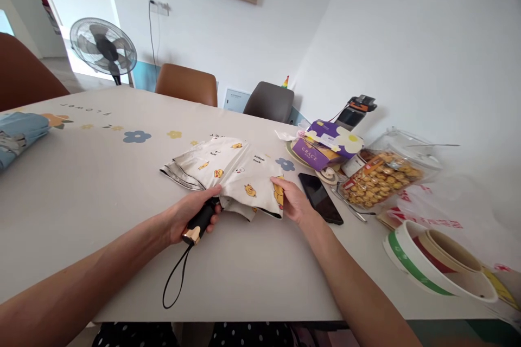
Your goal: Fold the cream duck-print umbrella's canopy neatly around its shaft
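A cream folding umbrella (228,173) printed with small yellow ducks lies collapsed over the table, its fabric panels loose and partly spread. My left hand (199,211) is wrapped round its black handle, thumb up near the base of the fabric. From the handle's gold-coloured end hangs a black wrist strap (175,282). On the other side, my right hand (295,200) pinches the edge of one fabric panel, with the thumb on top and the other fingers underneath. The umbrella's shaft and ribs are hidden under the cloth.
Right of my hands lie a black phone (321,198) and glasses (350,206). Beyond are a purple box (321,146), a dark bottle (354,111), a snack jar (382,171) and stacked bowls (439,260). A blue folded cloth item (22,135) lies at far left. Chairs (187,84) stand behind the table.
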Available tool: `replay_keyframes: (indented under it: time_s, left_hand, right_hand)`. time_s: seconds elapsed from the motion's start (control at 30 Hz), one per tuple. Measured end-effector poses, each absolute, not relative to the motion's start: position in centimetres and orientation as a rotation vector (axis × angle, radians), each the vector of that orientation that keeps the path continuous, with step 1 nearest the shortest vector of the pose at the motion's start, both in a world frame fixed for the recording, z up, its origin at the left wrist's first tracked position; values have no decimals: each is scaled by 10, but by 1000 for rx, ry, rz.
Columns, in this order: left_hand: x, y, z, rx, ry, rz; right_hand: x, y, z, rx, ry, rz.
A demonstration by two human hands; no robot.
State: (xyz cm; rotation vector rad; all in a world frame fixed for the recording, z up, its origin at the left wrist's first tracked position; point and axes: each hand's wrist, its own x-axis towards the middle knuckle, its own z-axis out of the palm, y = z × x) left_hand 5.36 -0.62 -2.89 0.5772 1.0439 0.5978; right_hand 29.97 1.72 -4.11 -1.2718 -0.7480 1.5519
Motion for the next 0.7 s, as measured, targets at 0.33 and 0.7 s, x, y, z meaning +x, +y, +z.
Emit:
replay_keyframes:
  time_s: [0.33,0.7]
  left_hand:
    - [53,-8,-23,582,1051,570]
    - [55,-10,-22,598,1047,560]
  right_hand:
    - [295,14,-32,-1212,-906,1493]
    - [243,56,30,-1079,-960,1364]
